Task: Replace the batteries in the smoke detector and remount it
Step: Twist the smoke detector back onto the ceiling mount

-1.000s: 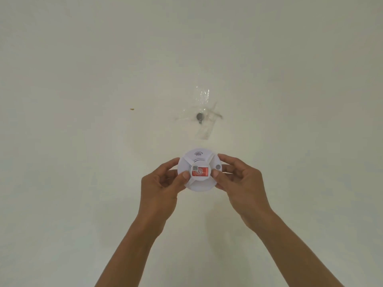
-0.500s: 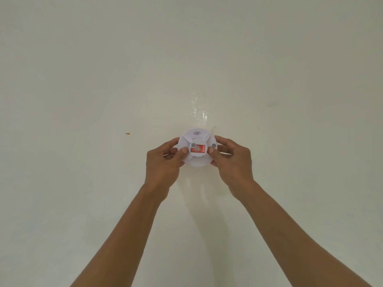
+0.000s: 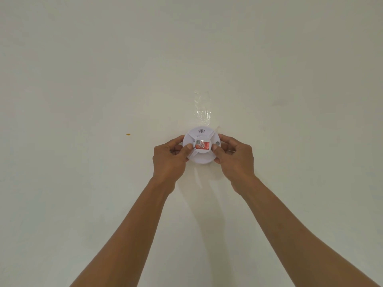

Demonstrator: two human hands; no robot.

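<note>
A round white smoke detector (image 3: 202,156) with a red label at its centre sits against the pale ceiling, in the middle of the head view. My left hand (image 3: 169,157) grips its left edge, thumb on the face. My right hand (image 3: 235,156) grips its right edge, thumb beside the small grey button. The detector covers the screw on the ceiling. Both arms reach up from the bottom of the frame.
A strip of clear tape (image 3: 203,112) is stuck to the ceiling just above the detector. A small yellow speck (image 3: 128,134) marks the ceiling to the left. The rest of the surface is plain off-white.
Both hands have carried the detector up and away from me onto the ceiling spot where the screw and tape showed. The screw is now hidden behind it.
</note>
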